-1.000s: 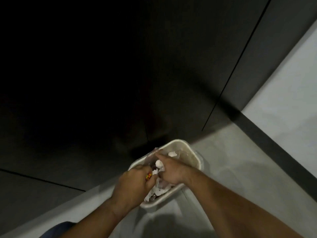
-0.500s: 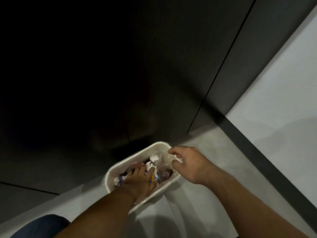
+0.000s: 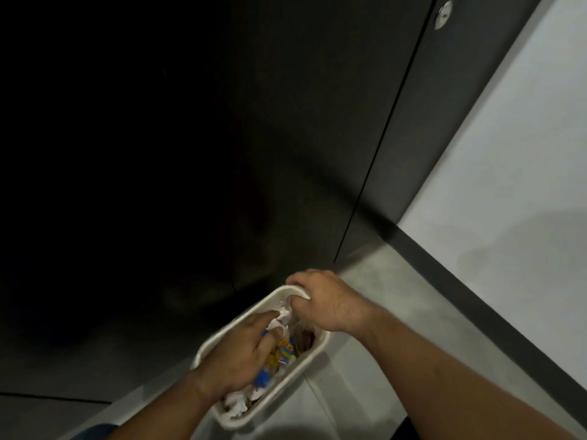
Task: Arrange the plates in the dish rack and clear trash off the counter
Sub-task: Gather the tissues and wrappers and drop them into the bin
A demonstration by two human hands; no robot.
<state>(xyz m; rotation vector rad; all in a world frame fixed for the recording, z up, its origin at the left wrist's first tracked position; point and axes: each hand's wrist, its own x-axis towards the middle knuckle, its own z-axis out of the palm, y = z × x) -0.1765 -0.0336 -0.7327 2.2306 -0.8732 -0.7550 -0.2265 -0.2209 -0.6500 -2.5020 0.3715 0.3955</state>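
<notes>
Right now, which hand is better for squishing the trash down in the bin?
Left, probably. The left hand is inside the bin, gripping the wrappers; the right hand grips the bin's far rim, likely steadying it.

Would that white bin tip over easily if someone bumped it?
Probably fairly easily: the bin looks like thin plastic, filled with crumpled paper and wrappers, so likely light. The right hand grips its rim while the left hand reaches inside, which suggests it needs steadying.

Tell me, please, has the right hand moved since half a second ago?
Yes: from hovering beside the bin, the right hand moved in onto its far rim, gripping it.
</notes>
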